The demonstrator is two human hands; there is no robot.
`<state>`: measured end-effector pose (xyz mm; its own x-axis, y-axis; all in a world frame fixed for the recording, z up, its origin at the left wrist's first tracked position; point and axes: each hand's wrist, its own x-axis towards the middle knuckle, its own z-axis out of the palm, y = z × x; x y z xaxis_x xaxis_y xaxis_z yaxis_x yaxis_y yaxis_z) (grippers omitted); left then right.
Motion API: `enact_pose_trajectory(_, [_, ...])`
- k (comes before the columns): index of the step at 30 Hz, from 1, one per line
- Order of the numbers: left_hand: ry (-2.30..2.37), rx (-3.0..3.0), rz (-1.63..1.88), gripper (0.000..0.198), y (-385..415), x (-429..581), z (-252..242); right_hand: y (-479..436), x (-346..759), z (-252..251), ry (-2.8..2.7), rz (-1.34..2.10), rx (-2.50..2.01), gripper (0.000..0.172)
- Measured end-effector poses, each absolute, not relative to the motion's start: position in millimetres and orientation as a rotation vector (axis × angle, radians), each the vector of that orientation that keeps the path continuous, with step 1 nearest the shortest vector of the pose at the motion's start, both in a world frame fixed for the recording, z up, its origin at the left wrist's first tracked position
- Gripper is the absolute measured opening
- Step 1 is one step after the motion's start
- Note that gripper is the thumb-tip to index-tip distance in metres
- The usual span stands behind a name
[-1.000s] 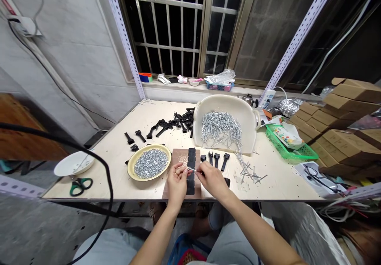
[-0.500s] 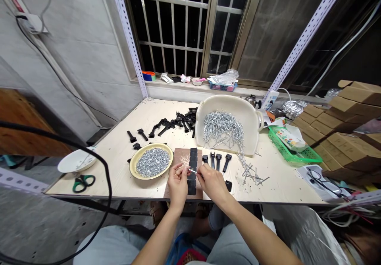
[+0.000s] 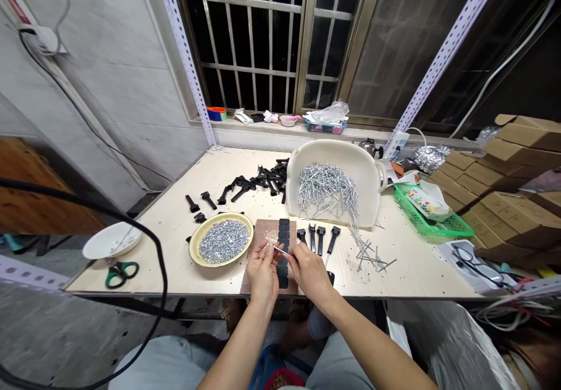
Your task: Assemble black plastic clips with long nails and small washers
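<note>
A thin, shiny metal screw [image 3: 280,250] spans the gap between my two hands above a brown board [image 3: 249,273]. My right hand [image 3: 310,272] pinches its right end. My left hand [image 3: 263,273] is closed in a pinch at the other end; whatever small piece is in those fingertips is too small to name. Flat black pads [image 3: 283,235] lie in a column on the board under the hands. Left of them stands a yellow bowl [image 3: 196,255] full of small metal nuts or washers. Several black plastic clips [image 3: 321,239] lie in a row just beyond my right hand.
A tilted white tub [image 3: 368,203] holds a heap of long screws [image 3: 328,188], some spilling onto the table. Black plastic parts [image 3: 272,179] pile up behind the bowl. Scissors [image 3: 121,274] and a white plate [image 3: 99,244] lie left; a green basket [image 3: 451,231] and cardboard boxes [image 3: 517,214] right.
The screw between my hands now tilts more, its left end raised and more of its length showing. My hands have shifted slightly; the view has moved a little.
</note>
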<state>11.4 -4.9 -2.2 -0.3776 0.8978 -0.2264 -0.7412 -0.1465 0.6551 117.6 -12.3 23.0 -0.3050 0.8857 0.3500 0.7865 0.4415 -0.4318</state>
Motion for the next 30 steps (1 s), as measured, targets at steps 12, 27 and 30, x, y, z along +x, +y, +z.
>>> enact_pose_trajectory(12, [0.82, 0.375, 1.822, 0.037, -4.5, 9.4, -7.8, -5.3, 125.1, 26.2, -1.982, 0.77, -1.195, 0.012])
enact_pose_trajectory(27, [1.358, 0.784, 1.871, 0.039, -9.8, -22.4, -19.6, 60.7, 141.8, -9.6, -2.487, 0.651, -1.174, 0.011])
enact_pose_trajectory(30, [1.356, 0.832, 1.885, 0.037, -11.8, -24.8, -12.2, 56.6, 140.4, -10.6, -2.429, 0.642, -1.233, 0.009])
